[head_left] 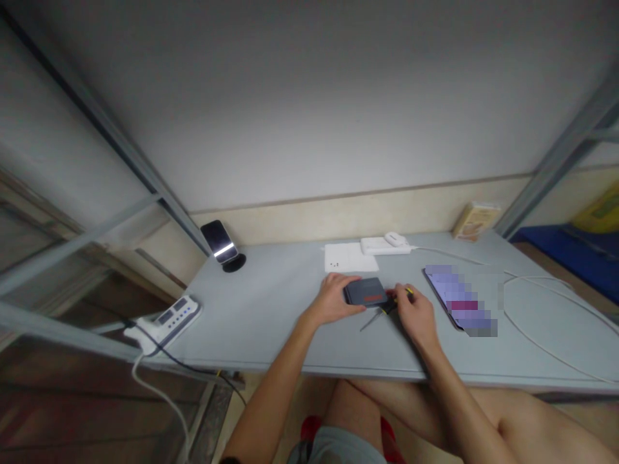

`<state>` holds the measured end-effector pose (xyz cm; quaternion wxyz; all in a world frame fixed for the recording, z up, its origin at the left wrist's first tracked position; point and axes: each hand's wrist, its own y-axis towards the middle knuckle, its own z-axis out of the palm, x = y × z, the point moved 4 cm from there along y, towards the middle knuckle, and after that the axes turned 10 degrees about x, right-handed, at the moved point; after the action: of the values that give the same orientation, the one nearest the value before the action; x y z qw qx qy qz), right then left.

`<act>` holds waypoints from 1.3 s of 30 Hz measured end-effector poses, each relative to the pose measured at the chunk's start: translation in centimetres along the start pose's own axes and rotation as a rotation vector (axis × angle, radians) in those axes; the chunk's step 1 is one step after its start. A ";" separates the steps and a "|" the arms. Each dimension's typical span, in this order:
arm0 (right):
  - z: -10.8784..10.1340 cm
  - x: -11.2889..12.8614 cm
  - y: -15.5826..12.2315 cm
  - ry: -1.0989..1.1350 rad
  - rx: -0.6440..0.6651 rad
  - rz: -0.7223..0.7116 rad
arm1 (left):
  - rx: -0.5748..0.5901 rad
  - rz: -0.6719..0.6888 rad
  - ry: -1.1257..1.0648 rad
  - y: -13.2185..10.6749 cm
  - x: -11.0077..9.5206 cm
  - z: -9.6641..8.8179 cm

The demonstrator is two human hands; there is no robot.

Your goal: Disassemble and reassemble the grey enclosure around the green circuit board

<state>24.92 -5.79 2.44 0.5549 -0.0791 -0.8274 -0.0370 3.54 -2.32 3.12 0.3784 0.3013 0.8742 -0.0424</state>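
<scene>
My left hand (333,299) is closed around the left end of a flat dark grey case (366,292) with orange lettering on its top, held just above the table. At its right end, my right hand (416,312) grips a screwdriver (387,307) with a black-and-yellow handle. The thin metal shaft points down and left, below the case's front edge, and its tip seems apart from the case. Behind the case lies a white sheet (353,256) bearing several tiny dark pieces (334,265), perhaps screws.
A lit phone (457,299) lies right of my right hand. Behind are a white power strip (384,246) with its cable (454,253) and a small box (476,221). At left stand a phone on a stand (220,241) and another power strip (171,322) on the table edge.
</scene>
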 end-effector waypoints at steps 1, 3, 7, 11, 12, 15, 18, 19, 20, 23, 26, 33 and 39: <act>-0.3 0.0 -0.1 0.008 -0.057 0.005 | -0.006 0.012 0.019 0.4 -0.3 0.4; -0.9 -0.1 -0.2 0.047 -0.155 0.001 | -0.015 0.026 0.054 1.4 -0.9 1.1; -1.3 -0.4 -0.1 0.268 -0.210 -0.078 | 0.013 0.049 0.074 2.8 -1.6 2.5; -0.8 -0.1 -0.1 0.294 -0.092 -0.142 | 0.063 0.089 0.047 3.0 -1.5 2.8; -0.6 0.0 -0.2 0.250 -0.078 -0.145 | 0.068 0.093 0.039 2.8 -1.3 2.7; -0.5 0.4 -0.4 0.116 -0.109 -0.155 | 0.071 0.068 0.027 2.1 -0.5 1.9; -0.5 0.5 -0.6 0.031 -0.150 -0.157 | 0.071 0.037 0.048 1.1 0.3 0.7; -0.6 0.5 -0.6 0.035 -0.162 -0.149 | 0.067 0.030 0.065 0.8 0.4 0.4; -0.7 0.3 -0.6 0.056 -0.168 -0.138 | 0.057 0.021 0.084 0.5 0.4 0.1; -0.7 -0.2 -0.5 0.130 -0.151 -0.099 | 0.036 0.013 0.127 0.2 -0.3 0.0; -0.7 -0.4 -0.3 0.160 -0.109 -0.104 | 0.078 0.057 0.138 0.8 -1.5 1.3; -0.5 0.1 -0.5 0.298 -0.060 -0.147 | -0.018 0.069 0.025 1.8 -1.6 2.6; 0.0 0.5 -0.6 0.283 0.009 -0.170 | -0.020 0.087 0.004 1.3 -0.7 1.3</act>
<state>24.64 -6.28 2.96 0.6613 -0.0004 -0.7446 -0.0908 5.50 -2.07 2.87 0.3814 0.3352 0.8613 -0.0165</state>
